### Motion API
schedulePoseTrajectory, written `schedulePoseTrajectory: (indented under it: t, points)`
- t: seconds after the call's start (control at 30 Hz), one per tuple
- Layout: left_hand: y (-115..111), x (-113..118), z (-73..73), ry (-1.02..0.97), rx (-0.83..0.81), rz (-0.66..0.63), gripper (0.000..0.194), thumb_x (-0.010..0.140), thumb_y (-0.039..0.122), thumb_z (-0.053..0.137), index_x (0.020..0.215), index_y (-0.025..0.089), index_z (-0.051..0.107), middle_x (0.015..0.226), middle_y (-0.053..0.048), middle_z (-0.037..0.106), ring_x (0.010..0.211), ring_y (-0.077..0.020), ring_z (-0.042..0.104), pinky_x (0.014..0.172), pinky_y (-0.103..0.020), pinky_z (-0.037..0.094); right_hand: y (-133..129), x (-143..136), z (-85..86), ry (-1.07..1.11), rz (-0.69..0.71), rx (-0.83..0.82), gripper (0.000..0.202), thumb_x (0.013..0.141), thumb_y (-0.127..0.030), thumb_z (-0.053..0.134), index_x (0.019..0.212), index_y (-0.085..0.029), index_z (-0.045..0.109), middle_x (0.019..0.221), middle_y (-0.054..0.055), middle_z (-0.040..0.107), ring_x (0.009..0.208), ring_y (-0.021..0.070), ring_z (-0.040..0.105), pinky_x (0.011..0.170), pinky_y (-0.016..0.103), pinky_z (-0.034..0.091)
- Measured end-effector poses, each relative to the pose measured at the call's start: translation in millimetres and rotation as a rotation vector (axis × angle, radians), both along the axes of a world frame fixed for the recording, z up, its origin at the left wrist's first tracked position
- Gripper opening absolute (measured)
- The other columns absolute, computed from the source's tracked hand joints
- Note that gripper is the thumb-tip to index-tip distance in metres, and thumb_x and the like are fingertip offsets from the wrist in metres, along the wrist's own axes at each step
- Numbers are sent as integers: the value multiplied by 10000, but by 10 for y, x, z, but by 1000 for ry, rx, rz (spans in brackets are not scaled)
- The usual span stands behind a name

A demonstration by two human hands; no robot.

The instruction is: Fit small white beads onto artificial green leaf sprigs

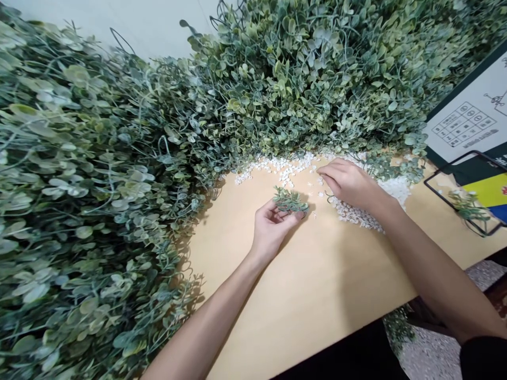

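Observation:
My left hand (273, 224) is closed round a small sprig of artificial leaves (290, 200), its leafy top facing up above the fingers. To the right, my right hand (344, 179) is pinched, thumb against fingers, just over the tabletop. Whatever sits between those fingertips is too small or hidden to make out. Small white plastic pieces (352, 214) lie heaped beneath and beside the right hand. More white pieces (288, 171) are scattered between the two hands and along the foliage.
Piled artificial foliage (119, 158) borders the wooden table (293, 301) on the left and back. At the right stand a printed board (467, 124) and a black wire frame (439, 194), with a leafy sprig (467, 208) by it. The table's front edge runs close to my body.

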State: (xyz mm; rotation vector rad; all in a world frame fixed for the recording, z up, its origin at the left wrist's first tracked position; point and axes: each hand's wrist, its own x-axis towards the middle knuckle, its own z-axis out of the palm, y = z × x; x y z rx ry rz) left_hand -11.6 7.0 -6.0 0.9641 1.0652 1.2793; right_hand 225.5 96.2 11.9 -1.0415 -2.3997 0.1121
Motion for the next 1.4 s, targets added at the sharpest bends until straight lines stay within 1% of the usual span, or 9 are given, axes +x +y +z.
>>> schedulePoseTrajectory:
  t: [0.27, 0.43, 0.63, 0.8, 0.9, 1.0, 1.13, 1.27, 1.4]
  points:
    - [1, 19, 20, 2, 6, -26, 267, 721, 235, 907, 948, 160, 788, 1013, -91, 835, 949, -259, 803, 985, -430, 635, -47, -14, 30, -43, 22, 65, 248, 1015, -150, 486, 1047, -180, 731, 916, 100, 760, 871, 259, 647, 857, 392, 493]
    - [-3, 47, 33, -94, 27, -33, 164, 798, 177, 826, 959, 181, 797, 1038, -75, 826, 1020, -258, 794, 1028, -461, 626, -52, -15, 33, -60, -31, 81, 257, 1019, -166, 483, 1033, -173, 739, 873, 95, 754, 843, 254, 665, 832, 371, 490]
    - [-4, 66, 90, -197, -1, -43, 164, 798, 160, 792, 961, 181, 790, 1042, -79, 812, 1124, -284, 768, 1118, -537, 562, -106, -36, 131, -54, -194, 37, 306, 1024, -219, 453, 1018, -204, 759, 919, 101, 775, 856, 257, 684, 797, 354, 473]
    - [14, 66, 78, -163, 3, -27, 187, 777, 182, 823, 963, 181, 798, 1079, -87, 807, 1133, -275, 755, 1147, -527, 537, -96, 74, 209, -77, -504, 36, 310, 1021, -341, 480, 1053, -216, 762, 734, 88, 730, 669, 257, 647, 664, 349, 421]
    - [23, 59, 54, -137, -23, 0, 229, 769, 204, 839, 996, 202, 809, 1105, -81, 809, 1125, -270, 748, 1114, -512, 557, -55, 219, 184, -133, -623, 7, 366, 1009, -437, 527, 879, -190, 764, 621, 127, 645, 668, 291, 641, 687, 385, 437]
    - [27, 48, 37, -111, -37, 35, 200, 745, 200, 845, 942, 208, 810, 1043, -65, 812, 1052, -261, 751, 1077, -502, 570, -35, 317, 156, -181, -680, -111, 493, 1019, -500, 494, 709, -183, 709, 574, 146, 578, 637, 316, 617, 690, 427, 445]
    - [29, 28, 12, -69, -4, 11, 140, 772, 192, 825, 910, 209, 801, 1005, -53, 802, 975, -230, 741, 1082, -493, 553, -57, 275, 216, -149, -622, -261, 472, 1046, -440, 420, 715, -202, 659, 585, 117, 570, 556, 272, 532, 647, 407, 409]
    - [27, 22, 0, -91, -24, 17, 222, 761, 184, 834, 976, 210, 780, 1000, -56, 785, 955, -238, 748, 1073, -524, 562, -80, 154, 317, -22, -447, -252, 407, 1042, -366, 435, 695, -225, 596, 574, 61, 577, 542, 219, 491, 643, 371, 389]
    - [16, 37, 28, -153, 5, -19, 361, 765, 183, 852, 1094, 249, 721, 1040, -40, 765, 991, -231, 752, 1046, -517, 581, -83, 104, 336, 151, -394, -199, 278, 1013, -342, 499, 855, -211, 687, 687, 55, 685, 625, 221, 603, 702, 357, 442]
